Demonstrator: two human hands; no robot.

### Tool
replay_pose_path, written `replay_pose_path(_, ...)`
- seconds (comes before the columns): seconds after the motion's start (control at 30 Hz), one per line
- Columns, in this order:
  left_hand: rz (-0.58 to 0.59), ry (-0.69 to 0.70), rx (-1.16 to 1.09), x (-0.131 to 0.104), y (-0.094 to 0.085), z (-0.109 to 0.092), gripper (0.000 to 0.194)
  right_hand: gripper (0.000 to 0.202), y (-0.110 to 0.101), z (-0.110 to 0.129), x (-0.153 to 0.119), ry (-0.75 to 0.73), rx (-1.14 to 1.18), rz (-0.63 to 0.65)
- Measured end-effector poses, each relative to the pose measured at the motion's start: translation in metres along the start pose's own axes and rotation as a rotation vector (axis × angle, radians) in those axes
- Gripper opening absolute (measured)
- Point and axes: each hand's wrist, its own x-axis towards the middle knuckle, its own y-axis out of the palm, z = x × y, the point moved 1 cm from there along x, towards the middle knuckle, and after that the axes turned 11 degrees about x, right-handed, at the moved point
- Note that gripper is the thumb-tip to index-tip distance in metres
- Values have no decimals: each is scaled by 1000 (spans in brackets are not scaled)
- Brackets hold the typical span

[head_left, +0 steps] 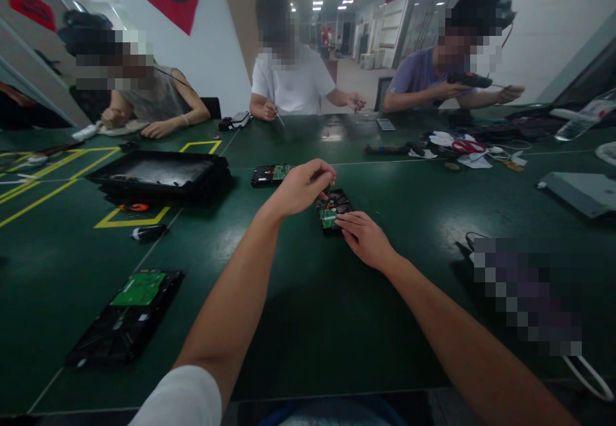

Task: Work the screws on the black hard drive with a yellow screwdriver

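Note:
A small black hard drive [328, 219] with a green circuit board lies on the green table in front of me. Over its far end, my left hand [307, 187] is closed in a pinch. Something thin and dark seems to point down from those fingers, too small to name. My right hand [366, 238] grips the drive's near right edge, fingers on top and thumb at the side. Just behind my left hand lies another hard drive [262, 176], partly covered by it. A larger-looking hard drive [142, 289], board side up, rests at the near left.
Stacked black trays [158, 172] stand at the left, near a dark screwdriver-like handle [148, 232]. Cables and scraps [466, 147] clutter the far right, with a grey box [580, 194] closer. A blurred-out long object [527, 298] lies at the near right. Three people sit opposite.

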Motion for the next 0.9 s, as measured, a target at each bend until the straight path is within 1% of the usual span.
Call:
replay_pose_path(0.17, -6, -23, 1, 1, 5, -1, 25, 35, 1, 0, 0, 7, -7, 0)
replay_pose_path(0.3, 26, -54, -70, 0, 4, 1, 24, 36, 0, 0, 0, 19, -6, 3)
replay_pose_path(0.37, 38, -62, -54, 0, 3, 3, 26, 36, 0, 0, 0, 25, -6, 6)
replay_pose_path(0.47, 32, -28, 17, 1, 1, 3, 29, 35, 0, 0, 0, 25, -9, 9)
replay_pose_path(0.53, 24, 11, 47, 2, 0, 2, 26, 36, 0, -1, 0, 19, -7, 9)
replay_pose_path(0.6, 20, 14, 40, 2, -1, 1, 24, 36, 1, -1, 0, 11, -2, 4)
replay_pose_path(0.7, 30, -74, -50, 1, -1, 1, 22, 37, 1, -2, -1, 6, 1, -5)
replay_pose_path(0.8, 5, -192, -218, 1, -2, 3, 14, 36, 1, -2, -1, 8, 1, -9)
replay_pose_path(0.9, -15, -244, -309, 1, -1, 5, 8, 36, 1, -1, -1, 7, 3, -8)
